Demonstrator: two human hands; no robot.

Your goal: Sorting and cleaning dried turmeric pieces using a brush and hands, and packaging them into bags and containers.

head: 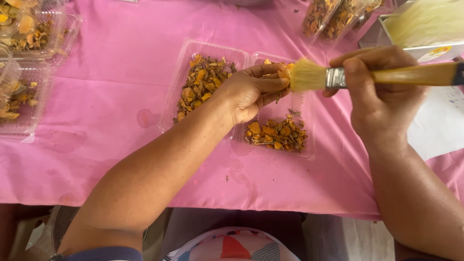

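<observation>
Brushing is being done over the right clear plastic tray (pixel 303 104), where a small orange dried piece (pixel 284 72) is pinched between the fingertips of the left hand (pixel 251 92), which is closed narrowly around it. The paintbrush (pixel 338 77) is gripped by the right hand (pixel 377 92), the fingers wrapped around the metal band and the start of the yellow handle, and its pale bristles are touching the piece. For this step to be done well, the piece should probably be kept above the tray, so that loosened dust falls there and not on the pink tablecloth (pixel 121 96). Light strokes seem wise, because the piece looks brittle, and it may be turned so every side is reached. More orange and brown pieces are seen in the left tray (pixel 193 53), just beside, and in the near end of the right one.
</observation>
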